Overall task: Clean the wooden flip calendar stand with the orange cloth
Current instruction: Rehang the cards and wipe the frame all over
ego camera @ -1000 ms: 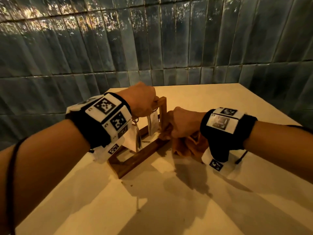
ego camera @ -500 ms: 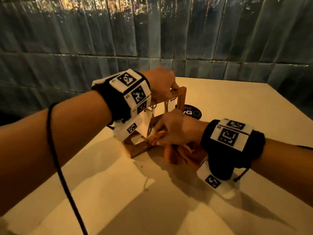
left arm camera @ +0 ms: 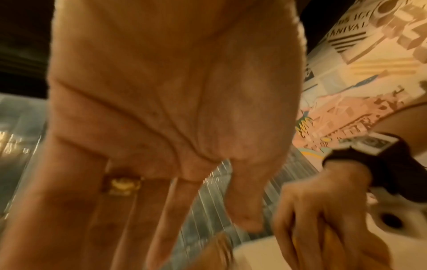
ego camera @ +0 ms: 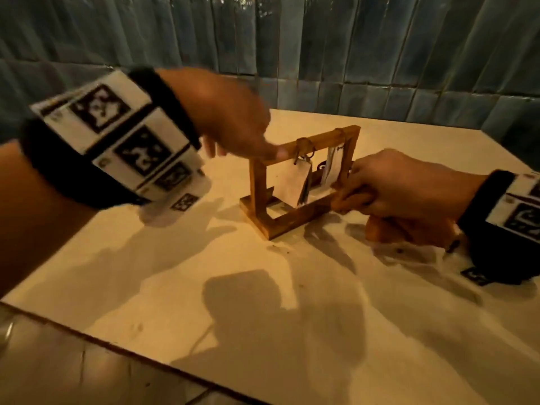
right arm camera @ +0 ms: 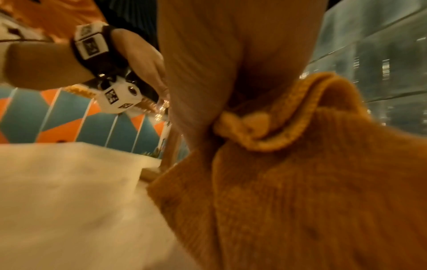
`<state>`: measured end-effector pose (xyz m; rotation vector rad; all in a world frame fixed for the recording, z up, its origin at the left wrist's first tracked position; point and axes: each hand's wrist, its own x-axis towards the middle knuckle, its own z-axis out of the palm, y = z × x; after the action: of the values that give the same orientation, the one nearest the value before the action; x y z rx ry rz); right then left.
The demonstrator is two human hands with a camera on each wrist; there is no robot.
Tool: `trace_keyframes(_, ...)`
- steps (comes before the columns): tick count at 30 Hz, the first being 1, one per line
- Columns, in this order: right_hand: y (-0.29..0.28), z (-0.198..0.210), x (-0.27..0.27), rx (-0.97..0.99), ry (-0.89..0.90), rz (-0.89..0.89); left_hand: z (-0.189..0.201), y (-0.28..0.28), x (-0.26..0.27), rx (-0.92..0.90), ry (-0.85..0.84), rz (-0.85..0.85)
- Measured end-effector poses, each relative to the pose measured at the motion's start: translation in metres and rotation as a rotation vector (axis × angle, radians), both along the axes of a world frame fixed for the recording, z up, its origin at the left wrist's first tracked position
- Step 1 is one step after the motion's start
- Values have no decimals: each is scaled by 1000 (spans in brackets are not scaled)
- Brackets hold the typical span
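Note:
The wooden flip calendar stand (ego camera: 292, 220) stands upright in the middle of the table, with white cards (ego camera: 289, 185) hanging on rings from its top bar. My left hand (ego camera: 271, 152) hovers over the bar's left end with its fingers straight, and one fingertip touches the bar. My right hand (ego camera: 380, 197) grips the bunched orange cloth (ego camera: 409, 229) and presses it against the base by the right post. The right wrist view shows the cloth (right arm camera: 300, 182) bunched under my fingers. In the left wrist view my left hand's fingers (left arm camera: 161, 210) are stretched out.
The cream table (ego camera: 204, 287) is backed by a blue-grey tiled wall (ego camera: 321, 39). Its front edge runs across the lower left above a tiled surface (ego camera: 73, 369). A dark round disc (ego camera: 319, 167) lies behind the stand, mostly hidden.
My left hand has let go of the top bar and now only touches its left end. My right hand has moved the cloth along the base to the right post. The view has shifted.

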<state>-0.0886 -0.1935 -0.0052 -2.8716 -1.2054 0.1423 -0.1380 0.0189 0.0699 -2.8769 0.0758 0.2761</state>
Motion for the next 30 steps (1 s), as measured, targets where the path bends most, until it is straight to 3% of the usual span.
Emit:
trace_keyframes(4, 37, -10, -35, -88, -78, 281, -44, 8, -1, -211, -39, -50)
trace_keyframes(7, 67, -16, -41, -144, -114, 414, -58, 13, 4, -232, -140, -114)
trace_keyframes(13, 74, -23, -32, -207, -97, 401, -53, 21, 10, -248, -64, -171)
trace_keyframes(19, 71, -24, -33, -344, -222, 505, -51, 20, 10, -177, -73, -182)
trace_keyframes(25, 65, -28, -32, -402, -242, 438, -54, 20, 12, -168, -69, -179)
trace_keyframes(30, 28, -13, -13, -430, -171, 134, -53, 20, 14, -194, -49, -182)
